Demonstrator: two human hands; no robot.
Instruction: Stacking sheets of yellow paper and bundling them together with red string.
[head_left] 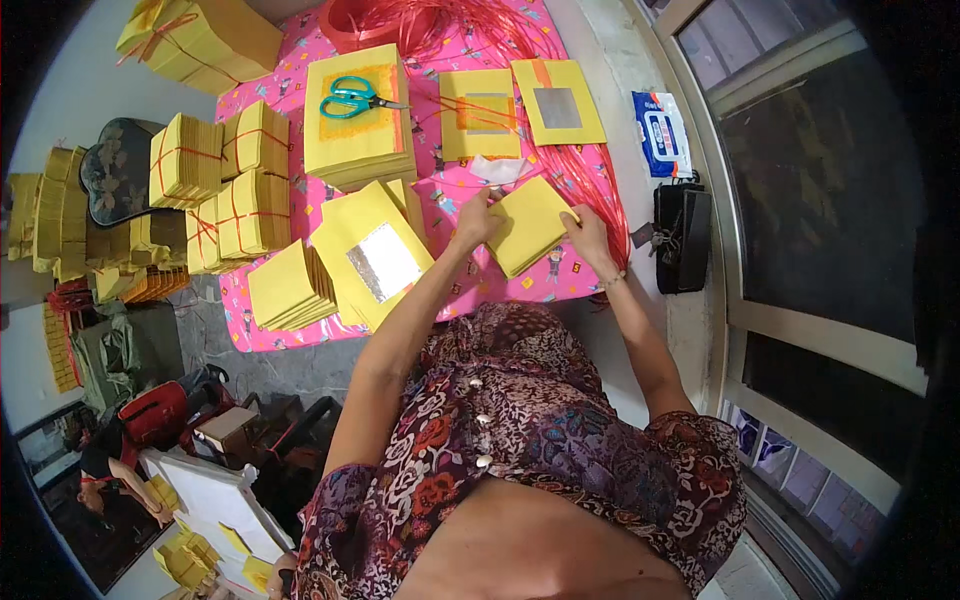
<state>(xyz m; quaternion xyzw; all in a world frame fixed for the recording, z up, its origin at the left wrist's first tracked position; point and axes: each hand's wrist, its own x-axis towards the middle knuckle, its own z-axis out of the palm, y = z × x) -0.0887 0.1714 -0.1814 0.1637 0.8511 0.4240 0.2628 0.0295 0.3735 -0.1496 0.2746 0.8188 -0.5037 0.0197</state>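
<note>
A small stack of yellow paper [532,226] is held tilted over the front part of the pink table. My left hand [480,218] grips its left edge, fingers closed. My right hand [590,238] pinches its right corner with the thumb on top. Left of my left wrist lie loose yellow sheets, the top one with a silver foil square [384,262]. Beside them leans a fanned pile of folded yellow paper [285,288]. A crumpled white scrap [500,168] lies just beyond the stack.
Teal-handled scissors [350,98] rest on a tall yellow paper block [358,150]. Tied yellow bundles [255,215] stand at left. Red plastic strands [490,30] trail along the right edge from a red basin [375,22]. A wipes pack [662,135] and black case [680,238] sit on the ledge. Another person works lower left.
</note>
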